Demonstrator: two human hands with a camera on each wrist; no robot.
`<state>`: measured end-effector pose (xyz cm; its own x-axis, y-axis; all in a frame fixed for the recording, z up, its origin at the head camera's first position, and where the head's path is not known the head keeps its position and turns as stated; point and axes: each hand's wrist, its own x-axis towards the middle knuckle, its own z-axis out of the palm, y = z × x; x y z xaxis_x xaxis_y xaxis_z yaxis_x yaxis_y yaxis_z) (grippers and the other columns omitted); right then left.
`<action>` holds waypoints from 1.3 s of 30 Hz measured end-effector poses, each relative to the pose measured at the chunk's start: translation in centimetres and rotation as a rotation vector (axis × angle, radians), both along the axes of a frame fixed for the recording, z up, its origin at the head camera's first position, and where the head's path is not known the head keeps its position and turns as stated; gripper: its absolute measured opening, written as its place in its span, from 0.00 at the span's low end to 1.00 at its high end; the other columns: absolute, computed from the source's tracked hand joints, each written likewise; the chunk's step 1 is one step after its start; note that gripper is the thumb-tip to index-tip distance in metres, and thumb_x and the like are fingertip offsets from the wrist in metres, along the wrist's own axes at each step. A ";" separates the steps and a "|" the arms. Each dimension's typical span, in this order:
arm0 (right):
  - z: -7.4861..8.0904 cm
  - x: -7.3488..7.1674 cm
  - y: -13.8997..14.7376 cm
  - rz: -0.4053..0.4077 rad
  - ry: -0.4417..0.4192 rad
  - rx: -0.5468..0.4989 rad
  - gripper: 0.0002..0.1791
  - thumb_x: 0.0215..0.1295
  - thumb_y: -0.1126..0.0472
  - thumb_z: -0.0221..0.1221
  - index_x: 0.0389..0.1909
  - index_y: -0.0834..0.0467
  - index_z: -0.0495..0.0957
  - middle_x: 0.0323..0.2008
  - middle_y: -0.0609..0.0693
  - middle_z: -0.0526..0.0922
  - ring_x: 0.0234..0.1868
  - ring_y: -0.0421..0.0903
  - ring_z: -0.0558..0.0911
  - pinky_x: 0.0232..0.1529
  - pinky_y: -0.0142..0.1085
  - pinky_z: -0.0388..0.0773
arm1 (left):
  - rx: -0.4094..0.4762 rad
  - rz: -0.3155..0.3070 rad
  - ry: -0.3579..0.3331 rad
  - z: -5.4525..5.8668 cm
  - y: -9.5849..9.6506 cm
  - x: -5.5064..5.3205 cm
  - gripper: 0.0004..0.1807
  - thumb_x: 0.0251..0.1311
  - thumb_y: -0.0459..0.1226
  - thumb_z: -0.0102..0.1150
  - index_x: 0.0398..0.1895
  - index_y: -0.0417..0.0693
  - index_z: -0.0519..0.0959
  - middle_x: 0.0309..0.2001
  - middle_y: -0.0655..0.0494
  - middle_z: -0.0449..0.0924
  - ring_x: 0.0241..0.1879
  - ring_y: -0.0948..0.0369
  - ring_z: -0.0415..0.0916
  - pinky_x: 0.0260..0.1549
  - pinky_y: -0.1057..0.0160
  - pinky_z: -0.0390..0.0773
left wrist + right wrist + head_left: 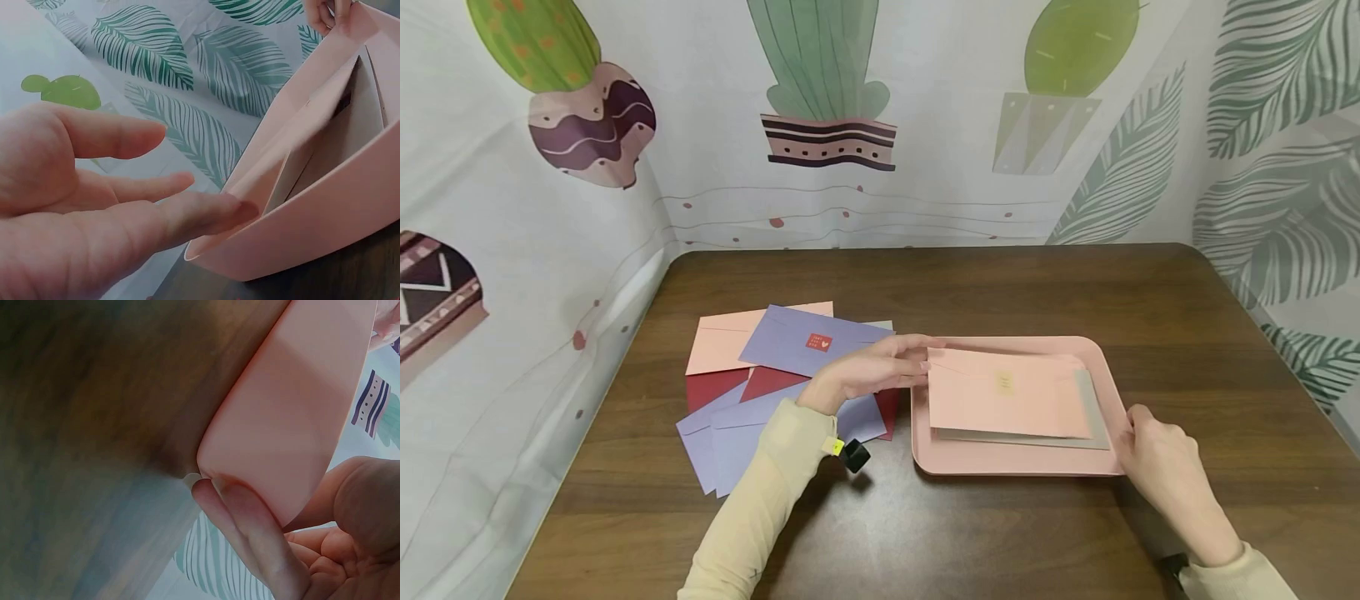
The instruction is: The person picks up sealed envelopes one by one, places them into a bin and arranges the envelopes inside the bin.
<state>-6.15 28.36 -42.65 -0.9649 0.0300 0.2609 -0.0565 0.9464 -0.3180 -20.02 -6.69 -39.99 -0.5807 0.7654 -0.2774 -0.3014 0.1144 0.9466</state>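
Note:
A pink tray point(1022, 460) stands on the table, and my right hand point(1165, 467) grips its right end. In the right wrist view, the fingers point(250, 519) curl under the tray's corner with the thumb at the rim. Inside the tray a pink envelope point(1000, 408) with a pale yellow sticker lies over a grey envelope point(1093, 408). My left hand point(880, 367) is at the tray's left end, fingers spread and fairly straight. In the left wrist view, one fingertip point(240, 209) reaches over the rim beside the envelope's edge.
Left of the tray lies a loose pile: a purple envelope point(797, 337) with a red heart sticker, a pink one point(718, 342), dark red ones point(711, 387) and more purple ones point(737, 442). The wooden table point(925, 283) meets a patterned cloth point(925, 200) behind.

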 end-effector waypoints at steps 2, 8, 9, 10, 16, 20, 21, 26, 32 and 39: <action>-0.1 0.0 0.0 0.001 0.012 0.000 0.09 0.52 0.73 0.51 0.18 0.61 0.64 0.08 0.51 0.65 0.11 0.52 0.66 0.13 0.51 0.63 | -0.004 -0.004 0.000 0.1 0.0 0.0 0.29 0.69 0.26 0.43 0.73 0.35 0.53 0.70 0.34 0.58 0.65 0.47 0.65 0.68 0.48 0.61; -0.1 0.0 0.0 -0.004 0.026 -0.001 0.10 0.52 0.73 0.52 0.18 0.60 0.64 0.07 0.53 0.66 0.11 0.55 0.68 0.13 0.53 0.64 | 0.001 0.004 0.031 0.2 -0.7 0.1 0.27 0.68 0.26 0.45 0.71 0.32 0.57 0.67 0.29 0.61 0.65 0.43 0.66 0.67 0.50 0.64; -0.1 0.0 0.0 -0.005 0.024 -0.001 0.10 0.53 0.72 0.52 0.18 0.60 0.64 0.07 0.53 0.66 0.11 0.55 0.68 0.13 0.54 0.64 | 0.006 0.008 0.045 0.1 -0.9 0.1 0.26 0.68 0.26 0.45 0.69 0.31 0.58 0.66 0.29 0.64 0.63 0.45 0.70 0.66 0.51 0.66; -0.1 0.0 0.0 -0.006 0.022 -0.001 0.10 0.53 0.73 0.52 0.18 0.61 0.64 0.07 0.54 0.66 0.11 0.56 0.69 0.13 0.54 0.64 | 0.013 0.018 0.055 0.1 -1.2 0.0 0.25 0.68 0.26 0.45 0.68 0.29 0.59 0.63 0.29 0.67 0.60 0.48 0.74 0.65 0.52 0.68; -0.2 0.0 -0.1 -0.007 0.025 0.002 0.10 0.53 0.73 0.51 0.18 0.60 0.64 0.08 0.54 0.66 0.11 0.56 0.69 0.13 0.54 0.64 | -0.066 0.165 0.150 -0.4 -3.7 -0.9 0.20 0.68 0.28 0.47 0.60 0.24 0.66 0.45 0.41 0.81 0.38 0.64 0.82 0.46 0.65 0.80; -0.2 0.0 -0.1 -0.005 0.034 0.003 0.10 0.52 0.73 0.51 0.17 0.60 0.63 0.07 0.53 0.66 0.10 0.56 0.68 0.13 0.53 0.64 | -0.295 0.331 0.315 -0.6 -6.1 -1.7 0.17 0.67 0.29 0.47 0.55 0.27 0.73 0.40 0.40 0.83 0.31 0.64 0.79 0.35 0.68 0.77; -0.2 0.0 -0.1 -0.005 0.035 0.003 0.10 0.52 0.73 0.51 0.17 0.60 0.63 0.07 0.53 0.66 0.10 0.56 0.68 0.13 0.53 0.64 | -0.362 0.376 0.363 -0.7 -6.7 -1.9 0.16 0.67 0.29 0.46 0.53 0.27 0.74 0.39 0.39 0.82 0.30 0.63 0.79 0.32 0.69 0.76; -0.1 0.0 -0.2 -0.006 0.032 0.003 0.10 0.52 0.73 0.51 0.17 0.60 0.63 0.07 0.53 0.66 0.11 0.57 0.69 0.13 0.54 0.64 | -0.675 0.572 0.510 -1.3 -9.6 -2.9 0.14 0.64 0.29 0.46 0.48 0.29 0.77 0.37 0.38 0.82 0.28 0.58 0.79 0.25 0.70 0.71; -0.1 -0.1 -0.2 -0.005 0.042 0.006 0.10 0.52 0.73 0.52 0.17 0.60 0.63 0.07 0.53 0.65 0.10 0.55 0.68 0.13 0.53 0.64 | -0.892 0.686 0.624 -1.6 -12.0 -3.7 0.15 0.61 0.31 0.46 0.46 0.34 0.79 0.36 0.41 0.81 0.29 0.58 0.73 0.24 0.69 0.67; -0.1 0.0 -0.2 -0.011 0.029 0.007 0.09 0.52 0.73 0.51 0.18 0.60 0.64 0.08 0.54 0.66 0.11 0.57 0.69 0.13 0.54 0.64 | -0.971 0.743 0.624 -2.1 -13.3 -4.1 0.16 0.60 0.31 0.45 0.47 0.32 0.77 0.46 0.35 0.79 0.46 0.46 0.72 0.42 0.54 0.74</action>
<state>-6.19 28.17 -42.79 -0.9564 0.0391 0.2893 -0.0550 0.9491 -0.3101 -24.14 -19.98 -42.10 -0.9898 -0.1281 -0.0620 -0.1402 0.8028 0.5795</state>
